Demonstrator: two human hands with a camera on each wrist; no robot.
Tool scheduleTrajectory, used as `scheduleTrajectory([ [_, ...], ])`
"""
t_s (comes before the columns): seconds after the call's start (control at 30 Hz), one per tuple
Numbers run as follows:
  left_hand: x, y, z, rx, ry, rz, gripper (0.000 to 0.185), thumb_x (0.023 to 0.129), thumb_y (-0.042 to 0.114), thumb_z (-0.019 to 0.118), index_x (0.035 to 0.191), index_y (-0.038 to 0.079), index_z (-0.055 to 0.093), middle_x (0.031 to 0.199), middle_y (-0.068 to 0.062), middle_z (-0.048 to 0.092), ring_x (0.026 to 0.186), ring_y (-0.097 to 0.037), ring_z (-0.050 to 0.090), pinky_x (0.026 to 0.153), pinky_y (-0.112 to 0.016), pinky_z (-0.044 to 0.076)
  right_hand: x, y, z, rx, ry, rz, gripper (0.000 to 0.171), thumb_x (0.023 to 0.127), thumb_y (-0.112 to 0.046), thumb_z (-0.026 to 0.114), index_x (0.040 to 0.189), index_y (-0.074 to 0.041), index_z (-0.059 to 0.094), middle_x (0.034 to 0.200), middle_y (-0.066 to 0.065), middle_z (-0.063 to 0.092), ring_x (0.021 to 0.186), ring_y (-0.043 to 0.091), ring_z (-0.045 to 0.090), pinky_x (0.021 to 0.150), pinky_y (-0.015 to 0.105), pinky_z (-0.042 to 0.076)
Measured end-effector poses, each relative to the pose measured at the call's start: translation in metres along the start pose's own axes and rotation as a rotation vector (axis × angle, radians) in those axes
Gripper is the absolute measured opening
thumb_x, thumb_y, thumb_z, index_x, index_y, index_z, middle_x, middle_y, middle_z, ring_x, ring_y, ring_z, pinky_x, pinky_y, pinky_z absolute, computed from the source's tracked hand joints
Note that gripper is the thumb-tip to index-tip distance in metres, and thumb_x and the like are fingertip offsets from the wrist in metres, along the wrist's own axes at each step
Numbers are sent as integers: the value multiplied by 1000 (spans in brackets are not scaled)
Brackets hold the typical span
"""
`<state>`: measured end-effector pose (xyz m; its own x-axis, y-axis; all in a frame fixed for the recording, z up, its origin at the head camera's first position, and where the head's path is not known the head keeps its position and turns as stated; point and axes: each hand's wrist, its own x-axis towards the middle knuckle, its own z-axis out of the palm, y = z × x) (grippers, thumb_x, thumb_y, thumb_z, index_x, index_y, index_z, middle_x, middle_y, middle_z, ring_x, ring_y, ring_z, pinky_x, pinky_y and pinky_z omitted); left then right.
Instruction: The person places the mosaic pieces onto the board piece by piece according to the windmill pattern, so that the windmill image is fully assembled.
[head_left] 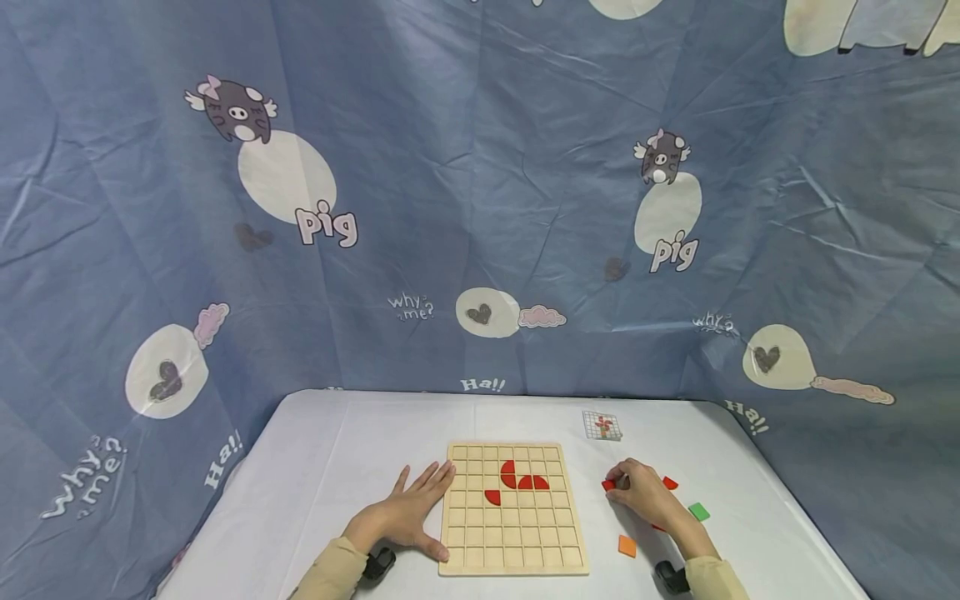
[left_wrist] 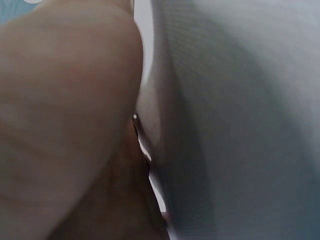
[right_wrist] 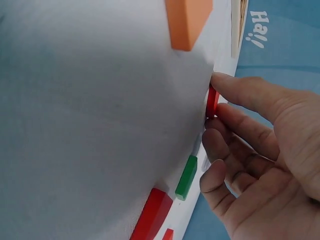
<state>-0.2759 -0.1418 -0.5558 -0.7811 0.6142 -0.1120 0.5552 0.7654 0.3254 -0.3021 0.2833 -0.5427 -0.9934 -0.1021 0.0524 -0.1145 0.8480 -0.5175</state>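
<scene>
We're laying L hand (head_left: 408, 512) flat w/ fingers straight, tips touching wooden grid board (head_left: 512, 508) edge; R hand (head_left: 645, 492) is curling fingers, pinching red piece (head_left: 608, 484) on tabletop (head_left: 337, 467) just right of board, near green piece (head_left: 699, 512)

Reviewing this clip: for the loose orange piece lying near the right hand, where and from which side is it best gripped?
Probably by two opposite side edges, pinched from above. The orange piece lies flat on the white table, so only its thin edges offer purchase. It sits apart from the wooden board and the green piece, leaving room for fingertips. The right hand, now pinching a red piece, is nearest.
</scene>
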Motion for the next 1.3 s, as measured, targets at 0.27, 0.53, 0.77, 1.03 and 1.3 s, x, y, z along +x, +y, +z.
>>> scheduleTrajectory([
  [0.27,-1,1,-2,-1,-1,-5,126,55,78,58,147,9,6,153,-9,4,139,-30,2,105,-63,-5,4,1,5,-7,-3,40,25,66,-16,80,87,-11,65,80,-2,53,68,11,46,56,25,40],
  [0.53,0,-1,1,14,8,-8,126,55,79,56,147,10,5,153,-7,3,140,-29,2,105,-62,-5,3,-6,5,20,60,3,24,68,-18,78,87,-12,65,79,-2,53,68,10,47,55,23,39],
  [0.77,0,-2,3,16,6,-11,127,54,81,54,147,11,4,153,-6,2,140,-28,1,106,-61,-6,-1,-20,4,51,123,-123,23,70,-18,78,87,-13,63,81,-5,53,70,10,48,57,21,40],
  [1.03,0,-1,2,25,3,-14,127,54,81,55,147,11,4,153,-6,1,140,-28,1,105,-61,-6,-8,-52,9,87,134,-257,23,70,-15,76,87,-14,61,83,-7,53,72,13,50,58,20,42],
  [1.3,-1,1,-1,22,-9,-19,126,54,79,56,147,10,5,153,-7,2,140,-29,2,105,-61,-5,-11,-83,25,103,55,-345,22,74,-18,72,91,-13,59,89,-6,52,73,11,48,56,18,43],
])
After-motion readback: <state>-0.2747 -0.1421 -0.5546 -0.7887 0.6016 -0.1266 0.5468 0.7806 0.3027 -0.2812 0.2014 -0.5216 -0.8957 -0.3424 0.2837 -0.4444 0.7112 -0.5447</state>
